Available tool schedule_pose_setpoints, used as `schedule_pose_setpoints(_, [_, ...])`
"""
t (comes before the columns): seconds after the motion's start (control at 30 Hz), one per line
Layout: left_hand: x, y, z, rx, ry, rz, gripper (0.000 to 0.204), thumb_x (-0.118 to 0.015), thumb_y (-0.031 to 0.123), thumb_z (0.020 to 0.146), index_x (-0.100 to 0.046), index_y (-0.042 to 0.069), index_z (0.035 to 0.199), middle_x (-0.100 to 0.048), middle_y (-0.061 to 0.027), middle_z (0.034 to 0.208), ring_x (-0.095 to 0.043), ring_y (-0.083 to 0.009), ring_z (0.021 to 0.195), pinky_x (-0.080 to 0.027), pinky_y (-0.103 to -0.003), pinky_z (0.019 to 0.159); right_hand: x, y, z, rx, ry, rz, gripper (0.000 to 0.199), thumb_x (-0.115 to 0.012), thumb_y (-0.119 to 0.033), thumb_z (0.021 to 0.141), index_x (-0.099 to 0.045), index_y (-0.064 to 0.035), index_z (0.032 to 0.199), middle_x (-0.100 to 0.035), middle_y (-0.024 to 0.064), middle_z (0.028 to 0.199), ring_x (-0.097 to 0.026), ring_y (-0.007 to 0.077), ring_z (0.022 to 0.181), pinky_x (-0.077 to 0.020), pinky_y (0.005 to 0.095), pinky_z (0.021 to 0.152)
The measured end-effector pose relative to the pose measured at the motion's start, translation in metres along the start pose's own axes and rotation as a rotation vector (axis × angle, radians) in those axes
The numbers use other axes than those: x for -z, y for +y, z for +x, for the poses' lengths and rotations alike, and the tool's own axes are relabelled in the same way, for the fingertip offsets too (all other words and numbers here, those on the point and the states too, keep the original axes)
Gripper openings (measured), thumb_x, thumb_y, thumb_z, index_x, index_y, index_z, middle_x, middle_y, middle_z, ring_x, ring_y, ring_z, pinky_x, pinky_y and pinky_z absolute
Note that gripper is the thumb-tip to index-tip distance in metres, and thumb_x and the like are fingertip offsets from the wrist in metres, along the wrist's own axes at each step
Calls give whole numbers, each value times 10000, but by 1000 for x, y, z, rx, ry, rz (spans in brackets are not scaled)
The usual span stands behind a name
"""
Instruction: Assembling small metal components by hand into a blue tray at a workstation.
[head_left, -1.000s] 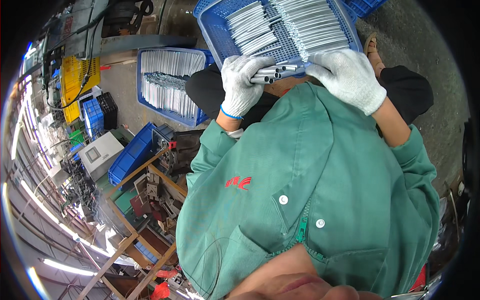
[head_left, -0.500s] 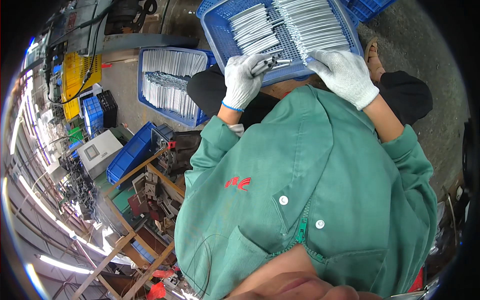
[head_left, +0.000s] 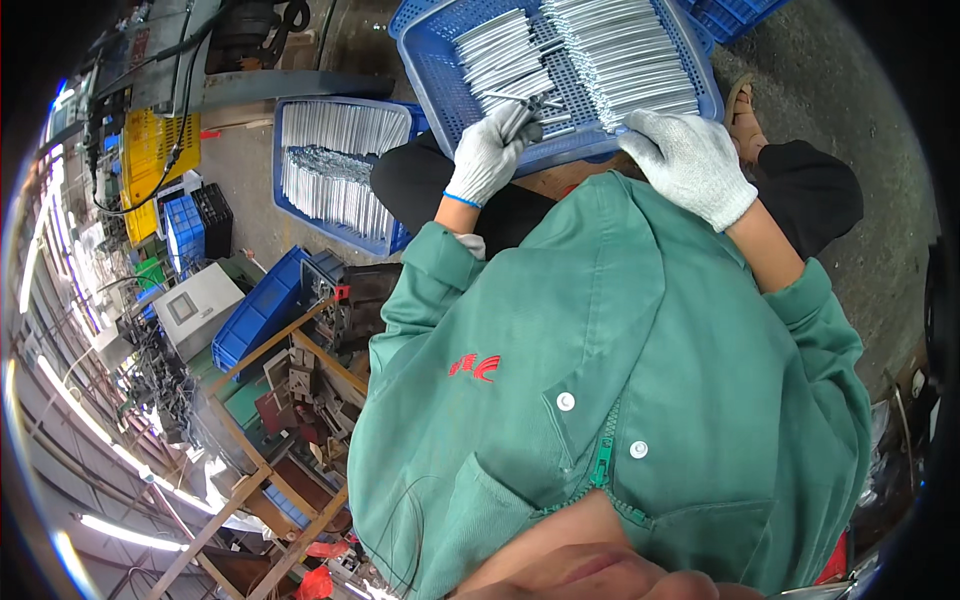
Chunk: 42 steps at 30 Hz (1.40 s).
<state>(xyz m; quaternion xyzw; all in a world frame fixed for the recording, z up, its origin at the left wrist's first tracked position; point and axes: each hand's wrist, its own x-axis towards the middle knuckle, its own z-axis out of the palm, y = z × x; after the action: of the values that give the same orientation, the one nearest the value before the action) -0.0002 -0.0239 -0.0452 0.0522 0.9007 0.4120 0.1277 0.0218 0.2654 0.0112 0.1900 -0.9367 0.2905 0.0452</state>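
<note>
Clearly, the left hand (head_left: 487, 158), in a white knitted glove with a blue edge at the wrist, has its fingers closed around a small bundle of metal tubes (head_left: 516, 122). The bundle is at the near left corner of a blue perforated basket (head_left: 572, 148), its ends pointing over the basket's inside; just beyond, other tubes lie so close that it is hard to tell which belong to the grip. The right hand (head_left: 690, 168), gloved the same way, is at the near right corner of that basket, thumb a little apart from its loosely curled fingers; no tube shows in it, and I cannot tell whether it grips the rim. Inside the basket, a shorter stack of tubes (head_left: 495, 48) lies on the left and a longer, neatly packed row (head_left: 630, 60) on the right, with a strip of perforated bottom between them. Left of the person's knee, a second blue basket (head_left: 397, 236) on the floor (head_left: 850, 110) holds two rows of similar tubes (head_left: 345, 125). The person wears a green jacket (head_left: 560, 330) and black trousers (head_left: 815, 190), and a sandalled foot (head_left: 742, 120) shows beside the first basket. Farther left are a yellow crate (head_left: 160, 150), a grey box (head_left: 212, 312) with a small screen, a blue bin (head_left: 255, 318) and a wooden frame (head_left: 238, 487).
</note>
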Motion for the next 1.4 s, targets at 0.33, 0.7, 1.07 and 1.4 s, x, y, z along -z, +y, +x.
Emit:
schedule_pose_setpoints(0.33, [13, 43, -21, -169, -22, -320, 295, -636, -152, 833, -713, 13, 1065, -751, -26, 862, -687, -113, 756, -531, -251, 681, 13, -10, 4, 41, -55, -15, 289, -621, -344, 956, -771, -99, 982, -736, 65, 743, -686, 293, 624, -530, 403, 591])
schedule_pose_setpoints(0.7, [13, 39, -23, -196, -9, -313, 254, -697, -111, 830, -726, 21, 1044, -754, -33, 870, -677, -133, 721, -531, -267, 663, 16, -15, 1, 126, 24, -48, 252, -640, -322, 950, -772, -108, 934, -724, 53, 720, -671, 248, 586, -524, 368, 562])
schedule_pose_setpoints(1.07, [15, 55, -26, -437, 202, 125, 292, -779, 43, 728, -758, 92, 1015, -761, -29, 879, -674, -219, 718, -519, -344, 743, 18, -21, 2, 70, -104, -48, 274, -635, -336, 955, -756, -106, 867, -706, 56, 715, -656, 251, 578, -525, 367, 567])
schedule_pose_setpoints(1.4, [14, 57, -26, -489, 231, 212, 287, -783, 105, 709, -771, 131, 994, -753, -9, 864, -666, -219, 741, -491, -338, 795, 13, -17, 0, 56, -118, -24, 280, -629, -310, 952, -748, -86, 833, -706, 66, 720, -666, 279, 619, -528, 392, 597])
